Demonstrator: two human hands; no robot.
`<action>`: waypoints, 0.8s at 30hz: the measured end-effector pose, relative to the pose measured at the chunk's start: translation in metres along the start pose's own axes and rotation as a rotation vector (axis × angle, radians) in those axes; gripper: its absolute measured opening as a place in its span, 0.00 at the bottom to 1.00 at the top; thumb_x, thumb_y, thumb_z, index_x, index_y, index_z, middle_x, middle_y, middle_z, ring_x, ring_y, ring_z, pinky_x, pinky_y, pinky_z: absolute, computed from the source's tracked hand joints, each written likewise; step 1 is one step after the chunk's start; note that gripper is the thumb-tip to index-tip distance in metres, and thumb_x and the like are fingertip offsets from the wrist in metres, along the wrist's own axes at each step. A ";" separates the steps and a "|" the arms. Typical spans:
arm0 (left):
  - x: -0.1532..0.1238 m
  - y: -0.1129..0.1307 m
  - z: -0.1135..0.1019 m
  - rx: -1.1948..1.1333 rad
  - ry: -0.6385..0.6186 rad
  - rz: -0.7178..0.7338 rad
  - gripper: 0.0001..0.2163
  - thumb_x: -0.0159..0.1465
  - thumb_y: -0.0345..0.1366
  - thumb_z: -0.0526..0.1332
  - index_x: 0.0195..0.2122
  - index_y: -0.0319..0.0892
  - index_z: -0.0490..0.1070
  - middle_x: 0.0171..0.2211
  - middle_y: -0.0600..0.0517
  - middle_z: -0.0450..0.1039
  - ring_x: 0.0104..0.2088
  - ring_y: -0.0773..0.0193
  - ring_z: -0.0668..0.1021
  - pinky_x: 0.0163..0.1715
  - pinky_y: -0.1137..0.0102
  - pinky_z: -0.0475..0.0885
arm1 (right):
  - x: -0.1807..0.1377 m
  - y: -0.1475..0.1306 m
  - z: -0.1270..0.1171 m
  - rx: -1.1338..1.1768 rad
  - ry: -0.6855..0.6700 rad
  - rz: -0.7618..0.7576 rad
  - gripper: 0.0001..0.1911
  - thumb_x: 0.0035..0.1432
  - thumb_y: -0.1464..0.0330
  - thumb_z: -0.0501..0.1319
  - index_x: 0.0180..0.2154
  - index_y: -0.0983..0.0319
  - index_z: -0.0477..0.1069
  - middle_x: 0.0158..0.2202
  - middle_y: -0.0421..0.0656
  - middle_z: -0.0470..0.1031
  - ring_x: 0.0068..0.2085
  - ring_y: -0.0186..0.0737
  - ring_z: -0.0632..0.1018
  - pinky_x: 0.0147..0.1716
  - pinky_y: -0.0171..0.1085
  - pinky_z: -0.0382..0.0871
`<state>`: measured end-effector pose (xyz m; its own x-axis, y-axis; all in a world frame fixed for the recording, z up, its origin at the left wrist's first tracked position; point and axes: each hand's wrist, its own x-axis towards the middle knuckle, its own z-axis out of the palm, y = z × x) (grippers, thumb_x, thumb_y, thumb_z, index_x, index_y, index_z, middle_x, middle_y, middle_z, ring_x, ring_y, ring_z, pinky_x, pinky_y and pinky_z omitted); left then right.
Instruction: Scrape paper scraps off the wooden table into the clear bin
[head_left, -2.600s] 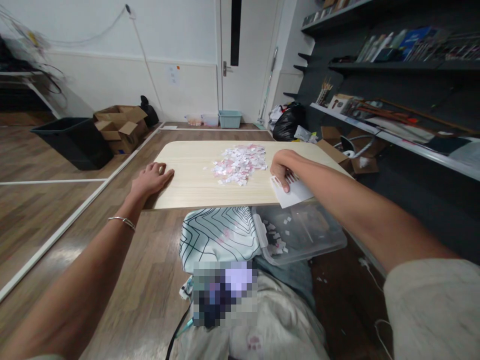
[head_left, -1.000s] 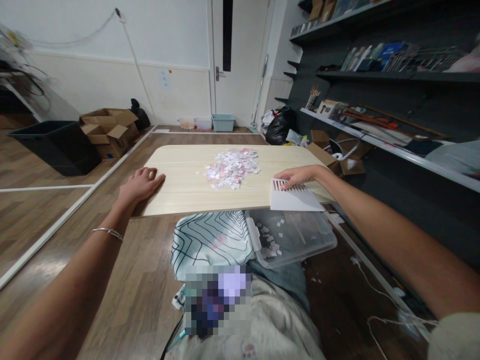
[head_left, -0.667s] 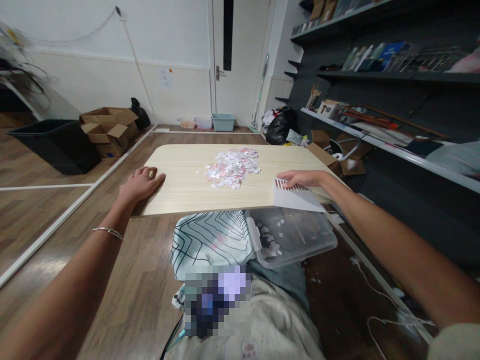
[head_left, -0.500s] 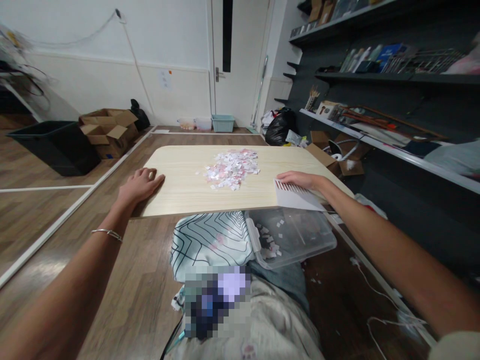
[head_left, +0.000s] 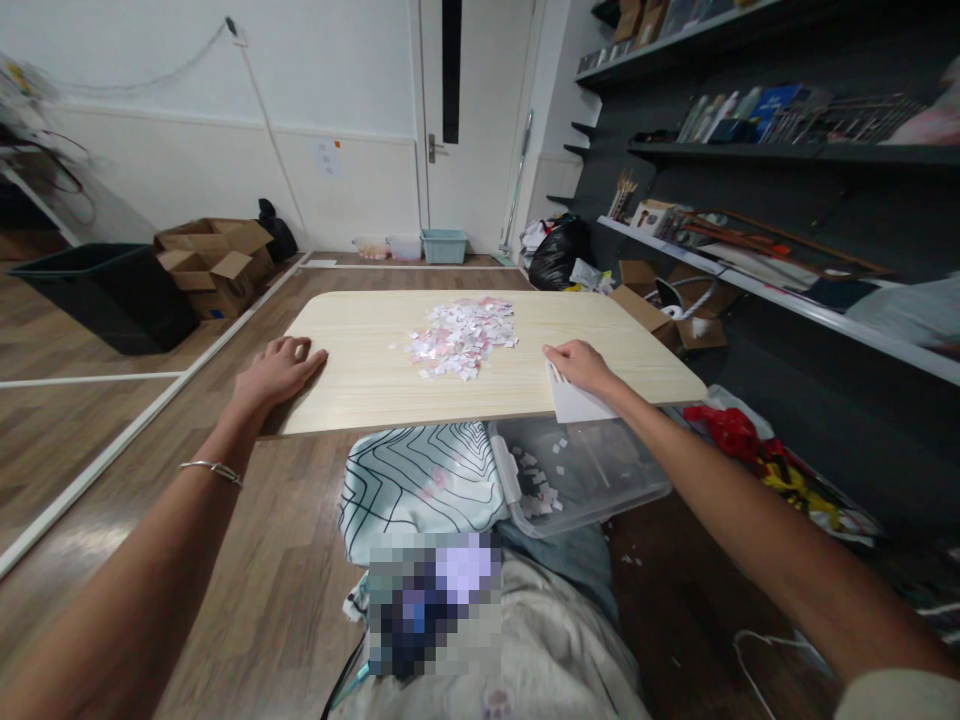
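The right hand (head_left: 576, 366), right of the frame's centre, is closed on a white plastic scraper card (head_left: 574, 404) that lies at the near right edge of the pale wooden table (head_left: 360, 380); the fingers cover its top, and its lower corner hangs just past the table edge. The card's slotted end is hidden under the hand. The left hand (head_left: 276, 372), left of centre, rests flat and open on the table's near left corner, clamped on nothing. A thin bracelet (head_left: 211, 469) sits on that wrist.

At the frame's centre, well apart from both hands, lies a loose pile of paper scraps (head_left: 460, 336), white and pink. Below the table edge, in the lower middle, a clear plastic bin (head_left: 592, 475) holds a few more scraps, touching a patterned cushion (head_left: 420, 480) on its left.

The scraps look very light and limp; I judge that they scatter at a breath and cling flat to the wood, so pinching them 1 by 1 is slow. A stiff straight edge pushed low against the tabletop should gather them better. The card looks thin, light and fairly rigid, slightly springy, and smooth enough to slip; the best hold is along its upper edge, thumb beneath and fingers spread on top, where the right hand sits. The table seems light too, so a flat palm on its corner steadies it.
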<state>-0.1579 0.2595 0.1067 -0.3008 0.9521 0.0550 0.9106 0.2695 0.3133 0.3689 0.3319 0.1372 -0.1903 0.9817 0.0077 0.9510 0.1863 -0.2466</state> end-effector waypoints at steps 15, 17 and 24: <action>0.003 -0.005 0.004 0.024 0.036 0.024 0.37 0.73 0.64 0.46 0.71 0.43 0.66 0.74 0.33 0.61 0.71 0.31 0.68 0.65 0.39 0.68 | 0.011 0.001 -0.004 -0.170 0.283 -0.237 0.13 0.73 0.60 0.66 0.49 0.62 0.79 0.50 0.46 0.82 0.48 0.43 0.83 0.51 0.49 0.80; 0.002 -0.004 0.004 0.021 0.037 0.016 0.37 0.73 0.64 0.46 0.70 0.44 0.67 0.74 0.34 0.61 0.71 0.31 0.68 0.65 0.38 0.68 | 0.009 0.003 0.000 -0.180 0.348 -0.240 0.12 0.73 0.60 0.66 0.47 0.62 0.79 0.49 0.46 0.82 0.49 0.44 0.83 0.52 0.49 0.79; -0.001 -0.001 0.002 0.018 0.036 -0.002 0.34 0.73 0.64 0.46 0.67 0.46 0.69 0.73 0.37 0.63 0.70 0.30 0.69 0.65 0.39 0.68 | 0.005 0.011 0.008 -0.175 0.483 -0.129 0.16 0.74 0.58 0.64 0.36 0.63 0.77 0.36 0.41 0.81 0.38 0.38 0.82 0.45 0.43 0.79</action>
<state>-0.1579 0.2587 0.1041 -0.3120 0.9459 0.0889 0.9148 0.2739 0.2968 0.3763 0.3387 0.1264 -0.2134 0.8490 0.4833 0.9617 0.2697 -0.0491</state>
